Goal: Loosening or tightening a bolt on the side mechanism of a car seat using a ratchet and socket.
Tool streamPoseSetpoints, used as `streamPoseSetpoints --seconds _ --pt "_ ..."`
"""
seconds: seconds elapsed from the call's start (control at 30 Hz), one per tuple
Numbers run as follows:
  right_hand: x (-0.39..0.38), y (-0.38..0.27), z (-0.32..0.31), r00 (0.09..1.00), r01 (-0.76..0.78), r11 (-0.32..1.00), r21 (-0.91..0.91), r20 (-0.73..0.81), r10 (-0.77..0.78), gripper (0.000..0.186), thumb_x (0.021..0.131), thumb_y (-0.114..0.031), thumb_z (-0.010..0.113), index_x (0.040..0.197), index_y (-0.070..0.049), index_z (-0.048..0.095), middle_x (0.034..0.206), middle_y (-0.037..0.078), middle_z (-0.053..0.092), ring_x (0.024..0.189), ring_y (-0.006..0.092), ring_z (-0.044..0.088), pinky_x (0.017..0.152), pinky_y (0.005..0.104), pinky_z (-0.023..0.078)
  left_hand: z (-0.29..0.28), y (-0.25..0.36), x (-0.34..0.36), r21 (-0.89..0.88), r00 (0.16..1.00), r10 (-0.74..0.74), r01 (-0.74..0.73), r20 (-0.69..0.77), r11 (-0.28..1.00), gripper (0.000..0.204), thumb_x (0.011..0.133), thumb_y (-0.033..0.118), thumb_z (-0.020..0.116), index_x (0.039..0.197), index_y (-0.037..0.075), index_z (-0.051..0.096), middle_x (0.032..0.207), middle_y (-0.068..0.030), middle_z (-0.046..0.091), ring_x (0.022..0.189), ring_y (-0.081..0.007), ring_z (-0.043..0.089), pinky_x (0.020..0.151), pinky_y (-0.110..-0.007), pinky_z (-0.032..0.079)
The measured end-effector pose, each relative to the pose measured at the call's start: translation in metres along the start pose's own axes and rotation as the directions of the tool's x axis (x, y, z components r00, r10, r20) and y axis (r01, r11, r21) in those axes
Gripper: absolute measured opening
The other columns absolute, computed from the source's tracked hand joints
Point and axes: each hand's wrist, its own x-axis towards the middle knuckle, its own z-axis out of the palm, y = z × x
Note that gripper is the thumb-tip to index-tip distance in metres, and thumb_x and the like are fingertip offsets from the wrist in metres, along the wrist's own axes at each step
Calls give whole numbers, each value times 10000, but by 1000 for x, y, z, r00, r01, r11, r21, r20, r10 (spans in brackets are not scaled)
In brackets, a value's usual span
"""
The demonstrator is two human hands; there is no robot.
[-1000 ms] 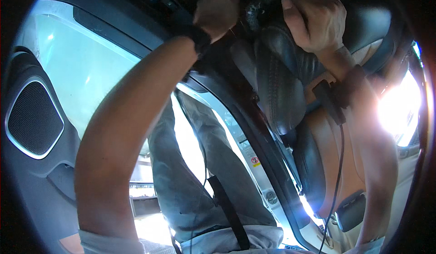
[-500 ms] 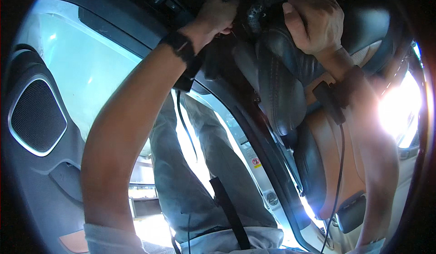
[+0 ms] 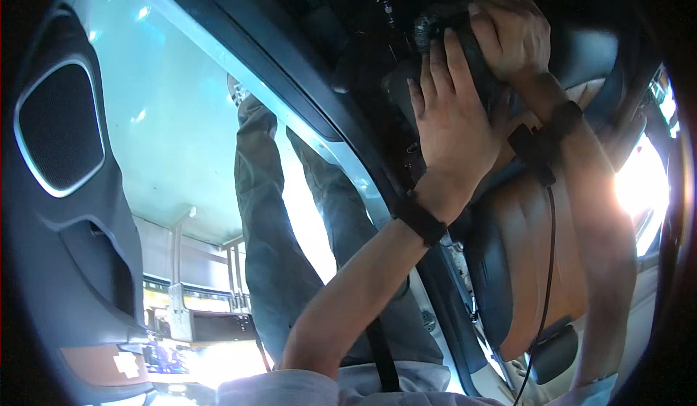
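My left hand [image 3: 451, 116] lies with fingers outstretched on a black padded seat part, which it largely covers. Just beyond it to the upper right, my right hand [image 3: 510, 39] is curled at the dark edge of the black seat [image 3: 581, 51]; what its fingers grip is hidden in shadow. A small irregular metallic part [image 3: 425, 28] shows above my left fingertips. Each wrist has a black band [image 3: 417, 217], and a black device [image 3: 532, 155] with a cable sits by my right wrist.
An open car door with a speaker grille [image 3: 58, 126] is on the left. A dark sill [image 3: 290, 79] runs diagonally beside my legs [image 3: 265, 224]. A tan and black seat [image 3: 537, 261] is at the lower right, with a bright opening beyond.
My left hand has moved right from beside the sill onto the seat, its fingers now stretched out. The view has shifted, showing more sill and floor outside. My right hand stays at the seat edge.
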Motion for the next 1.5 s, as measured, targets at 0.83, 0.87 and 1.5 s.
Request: streamPoseSetpoints --seconds 0.83,0.87,1.5 --pt "100 -9 86 602 189 904 384 681 -416 362 933 -297 651 1246 -115 654 1257 121 632 1177 305 589 1007 401 459 26 49 -11 326 984 -168 181 -68 928 840 818 431 657 1383 -136 401 1434 -282 430 1340 -396 400 1138 -520 278" --pt "101 -7 79 599 200 896 397 674 -433 355 929 -286 657 1238 -110 653 1243 122 635 1165 307 593 1000 402 462 28 51 -11 335 991 -109 128 -76 933 859 817 461 654 1357 -163 416 1428 -300 429 1335 -408 401 1139 -511 273" --pt "134 -40 85 530 274 909 314 740 -415 152 748 -81 769 871 -14 710 843 137 696 826 303 675 730 419 524 46 9 -4 223 984 -9 49 -178 974 1083 633 631 797 1273 -133 372 1322 -314 454 1255 -443 441 1048 -511 331"
